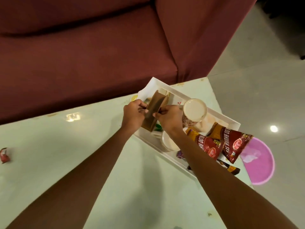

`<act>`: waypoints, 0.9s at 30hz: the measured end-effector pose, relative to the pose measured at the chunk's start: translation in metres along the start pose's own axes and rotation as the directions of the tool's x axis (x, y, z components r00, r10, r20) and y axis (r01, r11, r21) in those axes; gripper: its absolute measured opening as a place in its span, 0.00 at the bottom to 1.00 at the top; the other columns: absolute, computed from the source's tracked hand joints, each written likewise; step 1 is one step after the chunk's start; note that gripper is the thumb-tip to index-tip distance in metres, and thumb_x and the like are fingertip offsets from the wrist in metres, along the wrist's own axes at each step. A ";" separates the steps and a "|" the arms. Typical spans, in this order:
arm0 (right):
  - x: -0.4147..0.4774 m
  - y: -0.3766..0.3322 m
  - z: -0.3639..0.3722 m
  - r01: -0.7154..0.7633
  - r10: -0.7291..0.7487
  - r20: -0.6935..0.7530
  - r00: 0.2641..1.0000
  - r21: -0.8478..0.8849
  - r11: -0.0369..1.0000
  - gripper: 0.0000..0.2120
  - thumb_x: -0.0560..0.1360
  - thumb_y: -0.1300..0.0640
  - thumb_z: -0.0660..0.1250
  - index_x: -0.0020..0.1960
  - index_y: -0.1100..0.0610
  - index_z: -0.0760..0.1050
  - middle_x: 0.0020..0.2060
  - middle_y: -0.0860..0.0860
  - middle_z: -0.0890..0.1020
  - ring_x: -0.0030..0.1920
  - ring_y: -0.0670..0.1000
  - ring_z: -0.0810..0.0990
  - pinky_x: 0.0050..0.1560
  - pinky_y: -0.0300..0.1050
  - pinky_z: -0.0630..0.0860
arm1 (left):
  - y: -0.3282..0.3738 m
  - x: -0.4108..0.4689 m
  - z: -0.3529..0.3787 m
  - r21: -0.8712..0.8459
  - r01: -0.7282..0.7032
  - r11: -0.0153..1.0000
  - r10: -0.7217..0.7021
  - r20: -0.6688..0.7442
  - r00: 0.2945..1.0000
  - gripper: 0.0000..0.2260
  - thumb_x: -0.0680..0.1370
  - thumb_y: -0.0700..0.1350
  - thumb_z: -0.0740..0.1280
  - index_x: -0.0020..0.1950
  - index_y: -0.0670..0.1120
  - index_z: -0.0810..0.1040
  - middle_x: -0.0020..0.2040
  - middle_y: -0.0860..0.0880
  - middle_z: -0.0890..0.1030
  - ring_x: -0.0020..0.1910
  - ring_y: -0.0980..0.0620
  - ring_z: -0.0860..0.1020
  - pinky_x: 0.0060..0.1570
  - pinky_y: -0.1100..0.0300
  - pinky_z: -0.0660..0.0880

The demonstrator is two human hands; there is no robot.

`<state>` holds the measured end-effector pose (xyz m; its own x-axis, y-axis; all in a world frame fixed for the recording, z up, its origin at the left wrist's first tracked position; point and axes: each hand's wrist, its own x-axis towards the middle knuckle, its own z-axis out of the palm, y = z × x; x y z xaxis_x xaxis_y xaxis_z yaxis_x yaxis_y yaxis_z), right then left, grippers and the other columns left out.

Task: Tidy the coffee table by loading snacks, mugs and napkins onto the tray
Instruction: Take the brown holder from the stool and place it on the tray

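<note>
A white rectangular tray (166, 158) lies at the table's far right corner. Over its left end both my hands pinch a folded brown paper napkin (155, 108): my left hand (134, 113) grips its left edge, my right hand (170, 117) its right edge. A cream mug (194, 111) with a patterned side lies tilted in the tray just right of my right hand. A second pale mug (168, 143) shows partly under my right forearm. Two red snack packets (209, 146) (234, 142) rest across the tray's right end. White napkins (143, 94) sit at the tray's far left.
The pale green glass table (82, 146) carries a red wrapper (4, 155) at its left edge and a small yellow item (134, 97) beside the tray. A dark chocolate bar (231, 169) pokes over the tray's near rim. A maroon sofa (99, 47) stands behind; a pink round mat (259, 162) lies on the floor.
</note>
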<state>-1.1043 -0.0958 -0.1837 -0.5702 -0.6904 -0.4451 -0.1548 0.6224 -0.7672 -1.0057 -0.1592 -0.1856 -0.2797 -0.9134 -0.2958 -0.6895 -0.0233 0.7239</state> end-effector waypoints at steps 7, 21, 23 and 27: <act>0.013 0.005 0.012 -0.012 0.013 0.032 0.999 -0.031 0.999 0.06 0.70 0.60 0.72 0.45 0.61 0.81 0.43 0.55 0.85 0.40 0.50 0.81 0.39 0.33 0.73 | -0.007 0.006 -0.001 0.031 0.013 0.999 -0.012 -0.013 1.000 0.06 0.71 0.34 0.69 0.47 0.39 0.79 0.46 0.40 0.84 0.46 0.45 0.81 0.50 0.62 0.74; -0.003 -0.001 0.011 0.021 -0.023 -0.054 0.998 -0.031 0.999 0.15 0.70 0.51 0.72 0.49 0.63 0.78 0.39 0.51 0.79 0.36 0.47 0.75 0.32 0.31 0.69 | -0.009 -0.020 -0.013 0.282 -0.092 0.955 0.047 0.163 0.985 0.23 0.74 0.41 0.68 0.66 0.42 0.65 0.65 0.40 0.74 0.62 0.39 0.74 0.60 0.47 0.72; -0.012 -0.006 0.004 0.030 -0.031 -0.077 0.997 -0.015 0.999 0.15 0.71 0.51 0.71 0.50 0.63 0.78 0.40 0.50 0.78 0.33 0.43 0.72 0.25 0.23 0.65 | -0.007 -0.030 -0.021 0.303 -0.099 0.948 0.049 0.168 0.985 0.25 0.74 0.43 0.68 0.68 0.43 0.63 0.66 0.40 0.73 0.63 0.39 0.73 0.61 0.48 0.71; -0.036 -0.025 -0.012 0.051 -0.052 -0.070 0.996 -0.013 0.999 0.13 0.72 0.53 0.70 0.49 0.63 0.79 0.46 0.55 0.83 0.39 0.46 0.76 0.31 0.23 0.67 | 0.006 -0.052 -0.045 0.296 -0.114 0.948 0.068 0.162 0.984 0.24 0.75 0.44 0.67 0.68 0.43 0.63 0.64 0.40 0.74 0.61 0.40 0.73 0.57 0.49 0.72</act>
<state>-1.0892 -0.0820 -0.1431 -0.6166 -0.6943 -0.3712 -0.1943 0.5910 -0.7829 -0.9651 -0.1303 -0.1377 -0.4304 -0.8350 -0.3428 -0.8196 0.2024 0.5360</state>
